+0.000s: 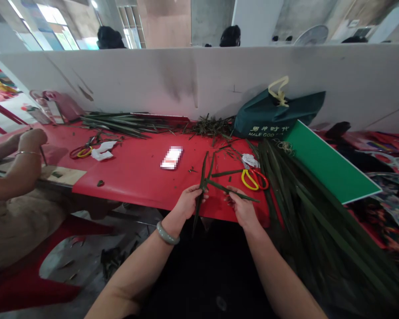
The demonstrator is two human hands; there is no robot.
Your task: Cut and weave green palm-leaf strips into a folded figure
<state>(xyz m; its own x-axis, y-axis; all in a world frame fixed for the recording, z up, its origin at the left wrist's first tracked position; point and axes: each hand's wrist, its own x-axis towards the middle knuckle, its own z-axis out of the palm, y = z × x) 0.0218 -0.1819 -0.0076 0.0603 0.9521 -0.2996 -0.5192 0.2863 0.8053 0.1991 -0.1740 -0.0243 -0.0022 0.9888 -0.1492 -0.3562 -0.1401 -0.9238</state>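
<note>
Head view: crossed leaf strips (pixel 203 170) are pinched by the nearly closed left hand (pixel 188 200) and right hand (pixel 243 208); they could be loosened by uneven pulling.

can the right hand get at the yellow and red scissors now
Probably yes: the scissors lie just past the right hand, their handles uncovered, though it holds a leaf strip that it may need to release first.
</note>
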